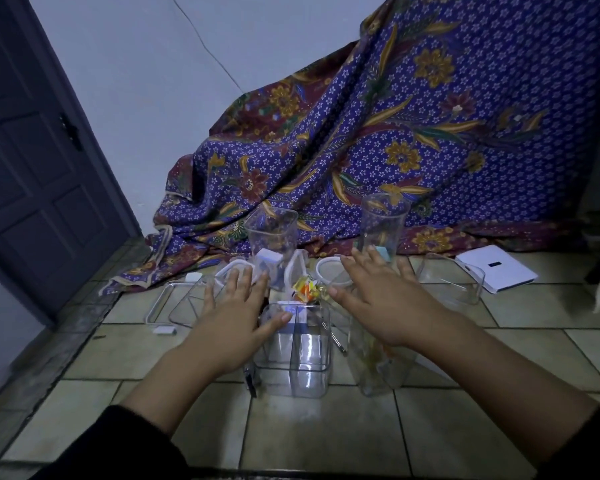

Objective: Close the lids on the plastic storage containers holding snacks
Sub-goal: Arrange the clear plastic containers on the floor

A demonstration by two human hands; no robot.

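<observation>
Several clear plastic containers stand open on the tiled floor. The nearest square container (293, 355) holds a white and blue packet. A taller one (378, 362) stands right of it, under my right wrist. Two more tall containers (272, 233) (383, 220) stand at the back, and a low one (451, 278) lies at the right. White-rimmed lids (329, 271) (232, 268) lie among them. A bright orange snack wrapper (303, 289) sits in the middle. My left hand (232, 313) and my right hand (385, 299) hover flat over the containers, fingers spread, holding nothing.
A purple batik cloth (395, 133) is draped over something behind the containers. A white flat box (496, 271) lies at the right. A clear lid with a white rim (163, 303) lies at the left. A dark door (39, 161) stands at the left.
</observation>
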